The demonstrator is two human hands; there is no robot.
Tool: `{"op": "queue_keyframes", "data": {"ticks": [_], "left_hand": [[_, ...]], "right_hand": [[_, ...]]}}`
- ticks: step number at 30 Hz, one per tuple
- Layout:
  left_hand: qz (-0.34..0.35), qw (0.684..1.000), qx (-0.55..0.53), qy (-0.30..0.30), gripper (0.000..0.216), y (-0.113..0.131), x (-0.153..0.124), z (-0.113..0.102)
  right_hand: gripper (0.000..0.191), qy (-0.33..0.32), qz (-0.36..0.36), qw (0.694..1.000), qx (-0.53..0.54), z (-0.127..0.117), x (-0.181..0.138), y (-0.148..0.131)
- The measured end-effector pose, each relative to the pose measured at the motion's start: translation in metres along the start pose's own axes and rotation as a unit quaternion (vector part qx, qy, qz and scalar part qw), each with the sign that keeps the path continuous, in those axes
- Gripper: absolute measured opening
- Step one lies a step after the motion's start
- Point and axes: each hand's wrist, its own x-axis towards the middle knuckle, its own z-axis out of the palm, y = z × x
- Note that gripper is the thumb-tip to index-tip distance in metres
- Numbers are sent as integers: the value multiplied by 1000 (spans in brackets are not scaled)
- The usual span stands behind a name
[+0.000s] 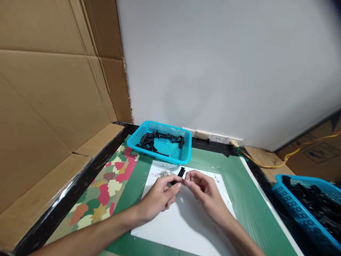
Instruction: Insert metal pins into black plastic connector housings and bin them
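Note:
My left hand [166, 193] is closed round a narrow black plastic part [182, 172], which sticks up past the index finger; its lower end is hidden by the fingers. Close beside it, my right hand [199, 185] has thumb and index finger pinched together near the left fingertips. Whatever sits in that pinch is too small to make out. Both hands are above a white sheet [165, 227]. Behind the left hand, a loose pile of small shiny metal pieces [163, 173] lies on the sheet.
Beyond the sheet stands a blue basket [188, 151] with several black plastic parts. Another blue basket [286, 199], full of black pieces, is at right. A cardboard wall [48, 89] rises on the left. Yellow and red wires [289, 154] run from a socket strip [218, 138].

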Motion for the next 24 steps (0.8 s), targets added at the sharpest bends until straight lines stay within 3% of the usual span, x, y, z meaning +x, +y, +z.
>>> {"op": "queue_keyframes", "data": {"ticks": [6,12,19,24], "left_hand": [[1,999,0,44,52,6,-4,6],[-55,995,-44,78,62,17,-9,12],[-108,987,-121,2,46,28,-17,13],[-133,982,-133,5,42,29,-18,11]], "right_hand": [[19,42,-82,984,-149,18,-10,13],[19,75,-312,883,-344,13,-14,16],[33,121,-449,812,-352,14,-18,11],[39,91,-502,754,-413,4,-18,9]]}}
